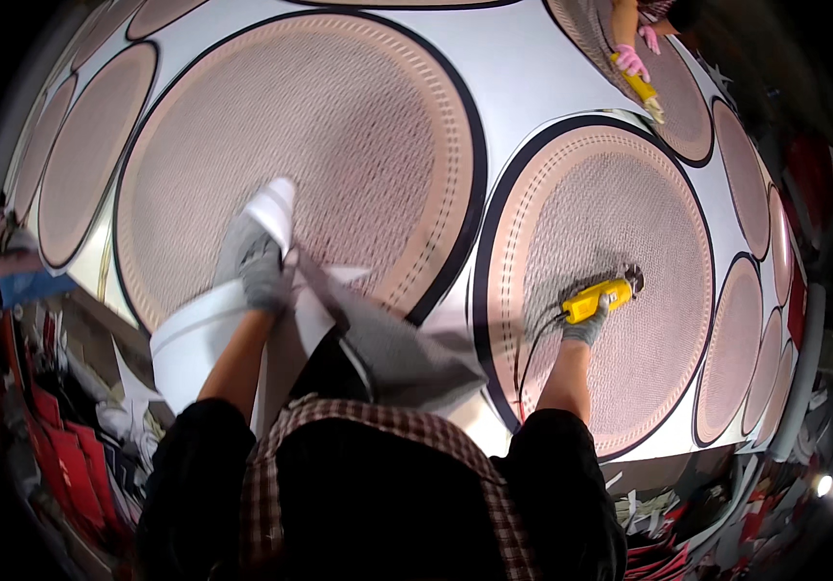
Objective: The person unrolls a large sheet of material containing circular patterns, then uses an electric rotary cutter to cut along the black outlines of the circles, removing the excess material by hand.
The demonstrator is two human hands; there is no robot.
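Note:
My left hand [264,278], in a grey glove, is closed on a loose piece of sheet material [194,334], white on one face and grey on the other. The piece is folded and hangs over the near table edge against my apron. Its tip, somewhat blurred, stands up over the large oval rug print [290,126]. In my right hand [586,329], also gloved in grey, is a yellow electric rotary cutter [595,301] with a round metal head. The cutter is over the smaller oval rug print [620,378] on the right; I cannot tell whether it touches the surface. A dark cord trails from its back end.
At the far right, a co-worker's pink-gloved hand [631,63] holds another yellow cutter [643,95]. More black-edged ovals [731,353] cover the printed white sheet [523,68]. Red scraps [73,465] and grey offcuts lie below the near edge. A grey roll [803,373] borders the right end.

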